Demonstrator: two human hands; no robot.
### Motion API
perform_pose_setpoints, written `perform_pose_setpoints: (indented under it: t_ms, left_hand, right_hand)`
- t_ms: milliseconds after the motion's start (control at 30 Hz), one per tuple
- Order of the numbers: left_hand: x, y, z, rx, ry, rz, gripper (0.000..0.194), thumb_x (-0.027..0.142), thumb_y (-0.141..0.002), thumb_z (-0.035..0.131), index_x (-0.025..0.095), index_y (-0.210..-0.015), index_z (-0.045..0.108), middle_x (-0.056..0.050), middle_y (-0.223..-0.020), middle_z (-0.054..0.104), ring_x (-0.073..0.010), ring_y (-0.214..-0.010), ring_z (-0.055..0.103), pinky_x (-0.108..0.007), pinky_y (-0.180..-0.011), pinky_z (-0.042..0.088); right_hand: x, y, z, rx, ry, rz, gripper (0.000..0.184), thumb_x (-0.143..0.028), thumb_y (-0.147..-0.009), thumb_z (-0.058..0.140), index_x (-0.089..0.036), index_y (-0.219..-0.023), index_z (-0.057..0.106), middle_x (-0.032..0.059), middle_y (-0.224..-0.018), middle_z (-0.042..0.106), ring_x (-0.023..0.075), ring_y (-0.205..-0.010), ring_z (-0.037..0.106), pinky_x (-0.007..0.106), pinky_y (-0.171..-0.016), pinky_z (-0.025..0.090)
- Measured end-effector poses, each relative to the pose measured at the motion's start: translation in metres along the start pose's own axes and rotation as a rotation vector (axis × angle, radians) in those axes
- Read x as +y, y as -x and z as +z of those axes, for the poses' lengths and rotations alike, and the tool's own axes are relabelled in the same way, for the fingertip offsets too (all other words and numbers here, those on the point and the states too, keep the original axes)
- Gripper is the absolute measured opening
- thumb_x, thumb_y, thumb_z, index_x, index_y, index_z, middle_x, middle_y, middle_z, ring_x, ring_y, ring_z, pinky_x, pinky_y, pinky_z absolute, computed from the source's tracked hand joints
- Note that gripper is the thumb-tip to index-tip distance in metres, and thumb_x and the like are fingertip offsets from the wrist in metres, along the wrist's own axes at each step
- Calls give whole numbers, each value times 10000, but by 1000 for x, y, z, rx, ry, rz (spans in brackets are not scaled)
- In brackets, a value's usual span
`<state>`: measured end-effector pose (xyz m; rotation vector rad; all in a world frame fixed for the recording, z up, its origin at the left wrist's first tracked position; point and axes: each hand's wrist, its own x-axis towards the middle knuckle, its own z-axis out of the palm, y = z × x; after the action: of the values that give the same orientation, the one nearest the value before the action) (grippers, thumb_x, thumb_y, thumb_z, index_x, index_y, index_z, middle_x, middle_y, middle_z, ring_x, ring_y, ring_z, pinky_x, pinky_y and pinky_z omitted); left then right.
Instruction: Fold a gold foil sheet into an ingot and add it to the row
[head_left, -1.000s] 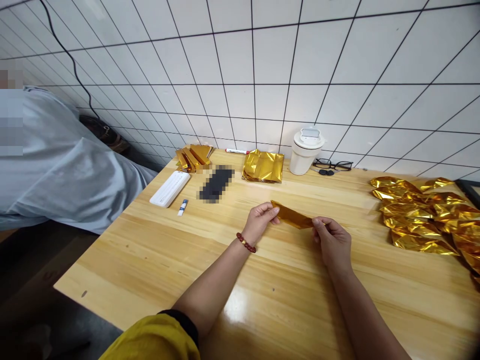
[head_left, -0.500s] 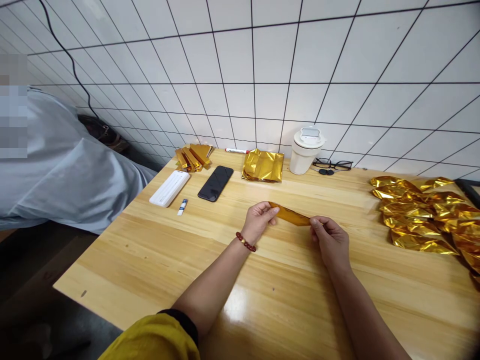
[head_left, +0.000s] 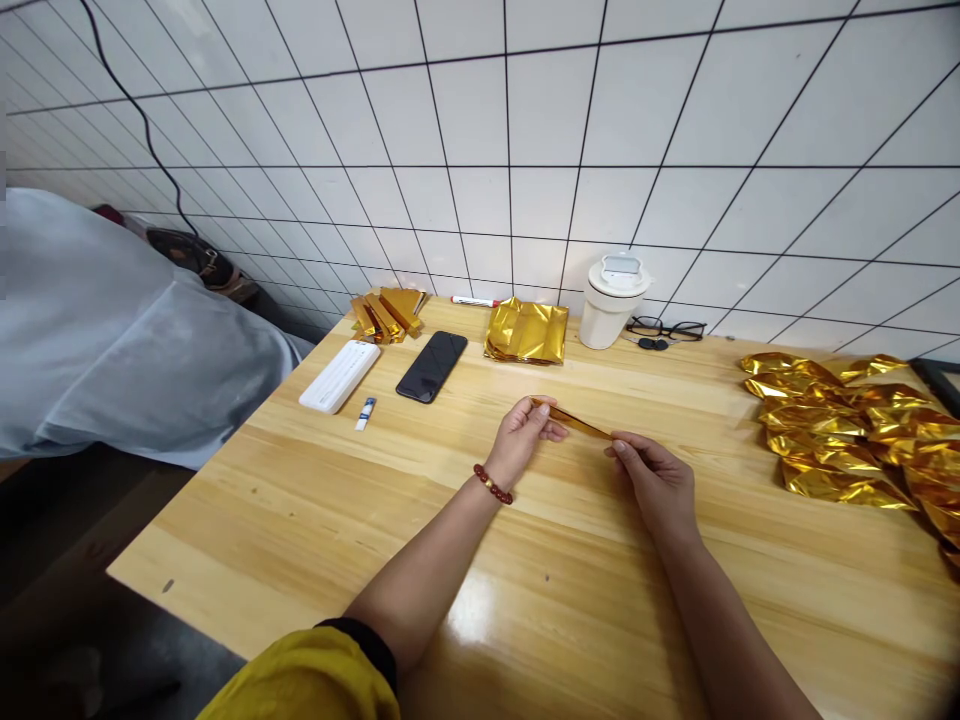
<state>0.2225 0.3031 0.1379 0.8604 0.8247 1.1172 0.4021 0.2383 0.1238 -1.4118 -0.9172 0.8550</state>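
A narrow strip of gold foil paper (head_left: 582,424) stretches between my two hands just above the wooden table (head_left: 360,560). My left hand (head_left: 523,430), with a beaded bracelet at the wrist, pinches its left end between thumb and fingers. At the strip's right end, my right hand (head_left: 654,480) is closed on it with thumb and index finger. The strip is seen nearly edge-on, so its face is mostly hidden. Twisted gold foil pieces (head_left: 832,430) lie to the right of my right hand. Flat gold foil sheets (head_left: 526,332) are stacked beyond my hands.
Folded gold strips (head_left: 386,315), a white power bank (head_left: 340,377), a black phone (head_left: 432,367) and a small tube (head_left: 365,413) lie at the left. A marker (head_left: 474,301), a white cup (head_left: 613,302) and glasses (head_left: 666,329) stand or lie near the tiled wall. Another person's grey clothing (head_left: 127,330) shows at left.
The gold strip has turned from showing its broad face to nearly edge-on and looks narrower. My right hand has shifted slightly left. The other person has moved a little.
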Motion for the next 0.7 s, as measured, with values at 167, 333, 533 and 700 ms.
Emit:
perform_pose_setpoints:
  t_ms: [167,333,533,700]
  left_hand:
    - [2,3,2,-3,-30,26,542,553,-645,822,171,-980,631,-26,-856,704,-132,-668,671,-273,-688,513]
    - [0,0,0,66,-62,25,459,512,-608,848,160,-720,576,9,-592,631,-93,-546,578,-229,-598,458]
    - [3,3,-2,14,-116,28,424,488,-576,869,170,-695,616,77,-492,491,-35,-403,386,-196,-429,275]
    - [6,10,2,-112,-244,-5,397,452,-581,876,164,-836,775,-13,-675,692,-67,-477,483,-225,-481,389]
  right_hand:
    - [-2,1,0,-1,-8,10,320,-462,-701,781,-193,-876,771,45,-725,732,128,-557,564,292,-576,497]
    - [-2,1,-1,30,-37,7,326,-490,-726,762,-188,-848,749,31,-675,699,129,-546,557,285,-559,487]
    - [-2,0,-4,27,-62,12,329,-512,-749,744,-187,-777,697,2,-620,635,114,-514,511,257,-518,438]
    - [-2,2,-3,-82,-13,49,369,-549,-741,734,-182,-754,690,-16,-545,572,110,-469,462,251,-466,370]
